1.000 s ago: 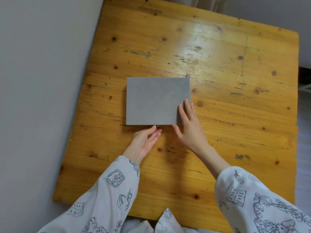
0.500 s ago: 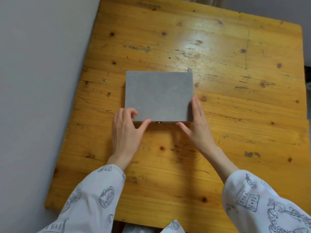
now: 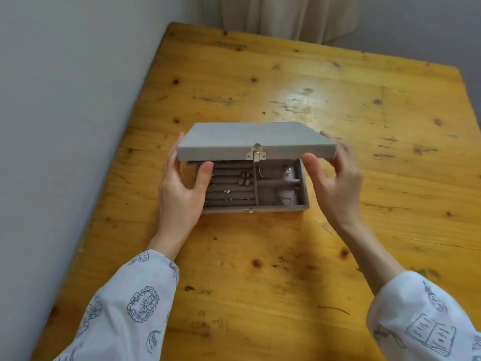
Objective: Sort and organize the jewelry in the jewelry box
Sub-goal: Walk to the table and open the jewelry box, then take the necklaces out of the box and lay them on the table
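Observation:
A grey jewelry box [image 3: 302, 204] sits on the wooden table [image 3: 286, 269], its lid [image 3: 250, 139] raised partway, a metal clasp [image 3: 256, 153] hanging at the front edge. My left hand [image 3: 179, 194] grips the lid's left end, thumb under it. My right hand [image 3: 335, 186] holds the right end, thumb under the front corner and fingers behind. Inside, grey ring rolls on the left carry small earrings [image 3: 244, 178]. Right-hand compartments hold small silver pieces [image 3: 286, 171] and a thin chain [image 3: 285, 200]. The lid hides the back of the tray.
A grey wall [image 3: 65, 126] runs along the table's left edge. A pale curtain [image 3: 286, 16] hangs behind the far edge. Bare wood surrounds the box on the near, far and right sides.
The box was closed with both hands at its front corners. Now the lid is lifted partway, showing the tray inside. The view has tilted to a lower angle.

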